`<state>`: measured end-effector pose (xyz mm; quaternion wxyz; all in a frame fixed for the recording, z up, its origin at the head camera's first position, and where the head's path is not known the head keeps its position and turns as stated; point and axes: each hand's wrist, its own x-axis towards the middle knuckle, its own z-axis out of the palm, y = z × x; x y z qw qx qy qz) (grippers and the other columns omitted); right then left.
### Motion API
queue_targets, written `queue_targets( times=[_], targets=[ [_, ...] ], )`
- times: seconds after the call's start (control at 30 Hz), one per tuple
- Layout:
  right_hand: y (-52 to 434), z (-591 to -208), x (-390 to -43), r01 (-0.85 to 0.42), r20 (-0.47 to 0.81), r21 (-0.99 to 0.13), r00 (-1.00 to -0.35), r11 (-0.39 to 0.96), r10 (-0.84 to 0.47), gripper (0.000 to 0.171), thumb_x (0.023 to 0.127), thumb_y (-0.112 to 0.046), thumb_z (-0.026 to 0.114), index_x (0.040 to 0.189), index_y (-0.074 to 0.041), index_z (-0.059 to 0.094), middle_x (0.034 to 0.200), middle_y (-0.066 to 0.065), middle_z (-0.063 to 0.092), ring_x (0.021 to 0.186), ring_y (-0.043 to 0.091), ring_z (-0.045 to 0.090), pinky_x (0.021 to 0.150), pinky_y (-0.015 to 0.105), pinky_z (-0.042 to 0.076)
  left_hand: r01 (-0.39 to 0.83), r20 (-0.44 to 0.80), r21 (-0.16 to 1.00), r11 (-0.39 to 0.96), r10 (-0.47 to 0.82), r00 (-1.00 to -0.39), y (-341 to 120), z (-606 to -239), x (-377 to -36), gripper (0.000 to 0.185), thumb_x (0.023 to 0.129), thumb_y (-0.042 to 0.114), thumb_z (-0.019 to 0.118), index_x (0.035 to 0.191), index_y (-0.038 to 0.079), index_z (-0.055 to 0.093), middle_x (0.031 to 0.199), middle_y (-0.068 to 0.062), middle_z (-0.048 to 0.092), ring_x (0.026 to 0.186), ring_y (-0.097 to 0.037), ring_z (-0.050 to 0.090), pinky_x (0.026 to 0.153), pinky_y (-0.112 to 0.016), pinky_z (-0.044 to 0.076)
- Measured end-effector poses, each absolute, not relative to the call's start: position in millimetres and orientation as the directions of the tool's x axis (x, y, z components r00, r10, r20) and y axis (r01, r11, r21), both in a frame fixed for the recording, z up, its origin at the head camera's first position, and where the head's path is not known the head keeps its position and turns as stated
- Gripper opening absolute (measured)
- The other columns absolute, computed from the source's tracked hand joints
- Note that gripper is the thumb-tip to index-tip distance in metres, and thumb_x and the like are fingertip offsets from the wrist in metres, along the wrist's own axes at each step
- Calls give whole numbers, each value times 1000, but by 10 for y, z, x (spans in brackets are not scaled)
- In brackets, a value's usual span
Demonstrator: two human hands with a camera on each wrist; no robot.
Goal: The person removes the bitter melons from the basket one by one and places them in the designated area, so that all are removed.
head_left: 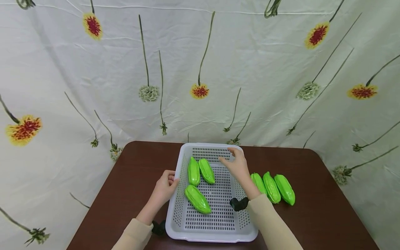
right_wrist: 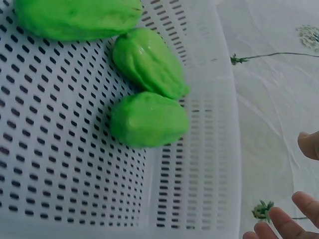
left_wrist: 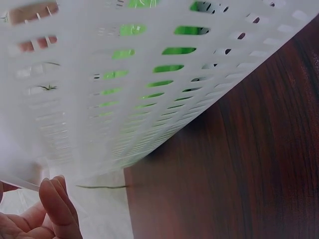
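A white perforated plastic basket (head_left: pixel 218 222) stands on the table with three glossy green, ridged, elongated fruits inside. Two fruits, one left (head_left: pixel 193 172) and one right (head_left: pixel 207 171), lie side by side towards the far end; another fruit (head_left: pixel 198 199) lies nearer on the left. My left hand (head_left: pixel 165 185) grips the basket's left rim, fingers (left_wrist: pixel 57 206) curled over its edge in the left wrist view. Over the basket's far right part hovers my right hand (head_left: pixel 235 163), thumb and fingers spread, holding nothing. In the right wrist view its fingers (right_wrist: pixel 286 221) stand apart beyond the rim.
Right of the basket, three more green fruits (head_left: pixel 271 187) lie in a row on the dark brown table (head_left: pixel 318 208), the nearest partly behind my right forearm. A white flower-printed cloth (head_left: pixel 175 114) hangs behind the table.
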<state>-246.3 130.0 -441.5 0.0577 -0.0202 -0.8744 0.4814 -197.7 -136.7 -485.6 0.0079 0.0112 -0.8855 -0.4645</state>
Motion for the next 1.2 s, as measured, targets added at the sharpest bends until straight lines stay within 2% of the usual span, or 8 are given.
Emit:
queue_targets(
  times=[0.23, 0.53, 0.8, 1.2],
  targets=[
    [1093, -4538, -2466, -28, 77, -852, -994, 523, 72, 60, 89, -26, 73, 140, -2, 50, 141, 21, 51, 131, 38, 47, 105, 53, 43, 3, 30, 823, 569, -38, -999, -1344, -4833, -1950, 32, 94, 7, 62, 122, -4, 52, 94, -13, 60, 75, -16, 57, 64, -31, 53],
    [897, -4749, -2455, -17, 59, -828, -997, 561, 58, 58, 86, -22, 75, 135, 1, 53, 135, 21, 55, 125, 39, 52, 101, 51, 46, -15, 0, 834, 552, -26, -1000, -1350, -4852, -1952, 34, 96, 10, 61, 125, -4, 51, 97, -13, 60, 77, -16, 57, 65, -31, 53],
    [778, -4866, -2493, 10, 27, -805, -998, 593, 52, 57, 86, -22, 75, 134, 1, 54, 131, 22, 55, 122, 38, 53, 101, 52, 45, -15, 2, 840, 542, -30, -1000, -1355, -4855, -1938, 34, 95, 10, 61, 125, -3, 51, 96, -12, 60, 76, -16, 57, 65, -32, 54],
    [692, -5051, -2524, 45, -1, -758, -998, 651, 68, 63, 80, -24, 80, 132, 2, 54, 131, 23, 54, 121, 38, 53, 104, 52, 44, 5, 28, 835, 550, -34, -999, -1357, -4850, -1940, 34, 95, 10, 61, 125, -4, 51, 96, -13, 61, 77, -16, 58, 65, -32, 55]
  ],
)
